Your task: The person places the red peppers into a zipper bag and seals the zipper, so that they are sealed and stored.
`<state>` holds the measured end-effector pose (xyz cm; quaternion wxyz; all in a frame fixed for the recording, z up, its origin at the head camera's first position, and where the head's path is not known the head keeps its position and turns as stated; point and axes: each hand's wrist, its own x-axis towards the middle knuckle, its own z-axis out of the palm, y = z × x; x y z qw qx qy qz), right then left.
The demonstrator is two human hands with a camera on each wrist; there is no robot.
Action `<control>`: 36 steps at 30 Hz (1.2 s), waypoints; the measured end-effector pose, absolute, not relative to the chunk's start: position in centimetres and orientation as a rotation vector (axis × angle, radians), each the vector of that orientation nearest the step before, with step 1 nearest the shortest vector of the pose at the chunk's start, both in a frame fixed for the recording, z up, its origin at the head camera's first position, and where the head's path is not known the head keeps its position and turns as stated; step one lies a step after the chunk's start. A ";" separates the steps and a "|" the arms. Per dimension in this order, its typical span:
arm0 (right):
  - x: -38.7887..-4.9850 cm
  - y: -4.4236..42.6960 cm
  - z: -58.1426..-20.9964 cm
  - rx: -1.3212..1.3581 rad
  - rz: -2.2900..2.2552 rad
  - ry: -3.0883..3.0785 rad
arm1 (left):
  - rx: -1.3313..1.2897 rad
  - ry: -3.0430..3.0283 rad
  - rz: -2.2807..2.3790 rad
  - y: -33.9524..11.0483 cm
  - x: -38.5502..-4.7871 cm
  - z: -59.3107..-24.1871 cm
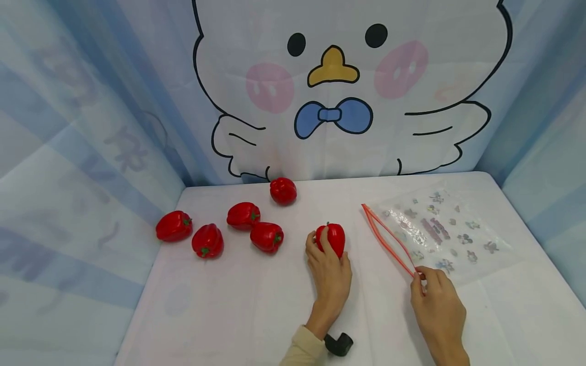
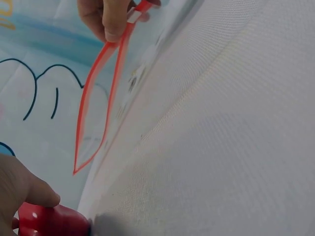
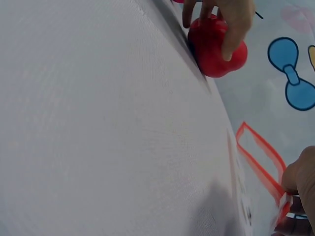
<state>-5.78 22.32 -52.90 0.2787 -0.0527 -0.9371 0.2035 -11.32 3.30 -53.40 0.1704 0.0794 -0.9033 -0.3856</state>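
Note:
My left hand (image 1: 330, 277) grips a red bell pepper (image 1: 337, 239) near the middle of the table, fingers curled over it. In the left wrist view, the thumb of the left hand (image 2: 22, 189) lies against the pepper (image 2: 51, 221). My right hand (image 1: 438, 310) pinches the near end of the orange-red zip edge (image 1: 388, 246) of a clear printed bag (image 1: 458, 234). The bag lies on the table, its mouth parted and facing the left hand. In the right wrist view, the right hand (image 3: 302, 184) holds the zip edge by its slider.
Several more red peppers stand to the left, among them one at the back (image 1: 283, 191) and one at the far left edge (image 1: 174, 226). A black object (image 1: 339, 344) is by the left wrist. A printed curtain (image 1: 334, 147) hangs behind the white table (image 1: 220, 310).

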 end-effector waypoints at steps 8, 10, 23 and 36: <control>-5.9 22.1 -52.6 -0.102 0.553 -2.492 | 0.195 -2.547 -1.180 3.0 -11.5 -53.2; -5.9 22.1 -52.5 -0.098 0.551 -2.491 | 0.184 -2.547 -1.225 3.1 -11.5 -53.0; -5.6 22.0 -52.8 -0.124 0.542 -2.506 | 0.014 -2.494 -1.595 4.6 -11.1 -51.7; -5.6 22.1 -52.5 -0.087 0.548 -2.476 | -0.042 -2.528 -1.913 6.3 -10.9 -50.6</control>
